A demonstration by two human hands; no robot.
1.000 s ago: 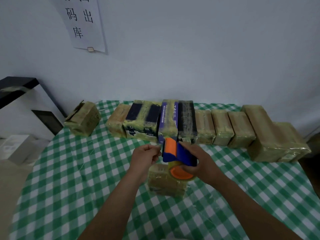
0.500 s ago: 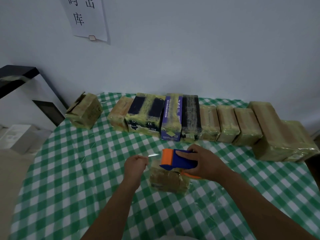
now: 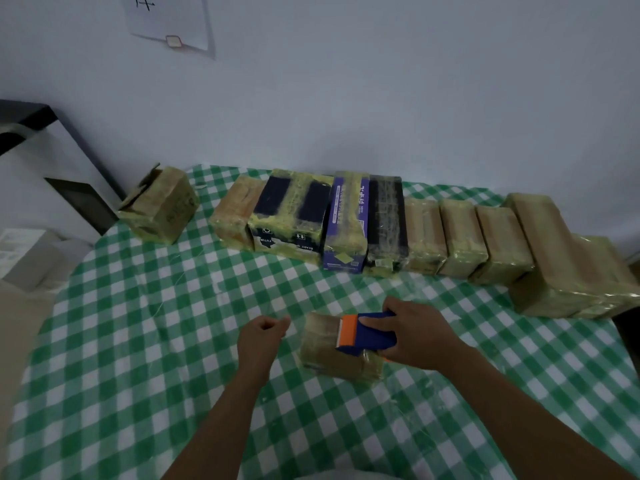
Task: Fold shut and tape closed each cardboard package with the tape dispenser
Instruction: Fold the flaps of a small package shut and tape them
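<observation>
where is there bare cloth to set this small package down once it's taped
Widest bare patch: the checked cloth left of the left hand, between the open-flapped box and the near edge. A narrower strip runs between the row of taped packages and the hands. Also free right of the right hand, nearer than the big packages. The back edge is crowded.

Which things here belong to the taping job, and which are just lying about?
Job: small package; tape dispenser gripped by the right hand; left hand beside the package, fingers curled; flap-open box; row of taped packages.
Lying about: wall notice; black frame; white box at far left.
</observation>
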